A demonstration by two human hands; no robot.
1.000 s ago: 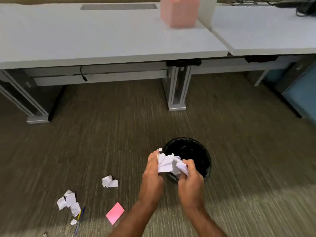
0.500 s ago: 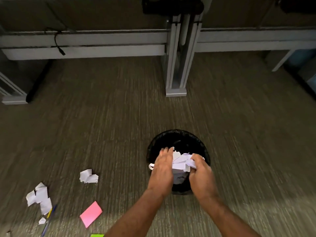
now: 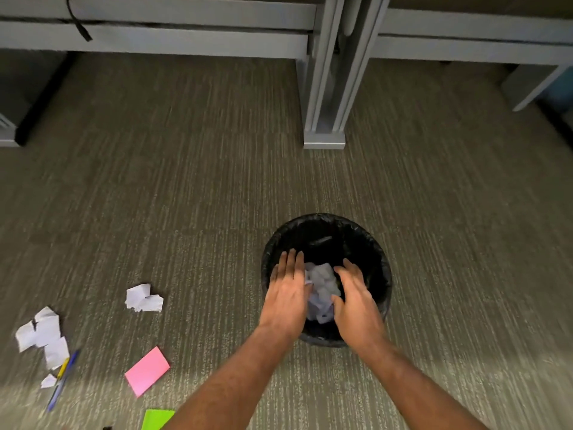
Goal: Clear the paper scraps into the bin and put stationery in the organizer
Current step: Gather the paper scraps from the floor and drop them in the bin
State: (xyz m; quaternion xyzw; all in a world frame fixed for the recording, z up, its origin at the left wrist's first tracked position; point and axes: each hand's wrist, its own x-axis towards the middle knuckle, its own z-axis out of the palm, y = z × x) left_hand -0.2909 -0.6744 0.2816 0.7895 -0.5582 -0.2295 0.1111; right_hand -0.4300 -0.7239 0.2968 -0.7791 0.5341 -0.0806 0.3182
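Step in hand: dumping paper scraps (image 3: pixel 322 290) into the black bin (image 3: pixel 376 243), lower centre of frame; left hand (image 3: pixel 286 293) and right hand (image 3: pixel 356 301) are spread apart, fingers slack, wad between them inside the rim. Next, likely: gather the loose scraps (image 3: pixel 144 297) at lower left, where the pens (image 3: pixel 62 380) and sticky notes (image 3: pixel 147 370) also lie.

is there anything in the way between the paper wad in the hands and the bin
Nothing visible. The paper wad sits between the left hand and right hand, directly over the open mouth of the bin, which has no lid or cover.
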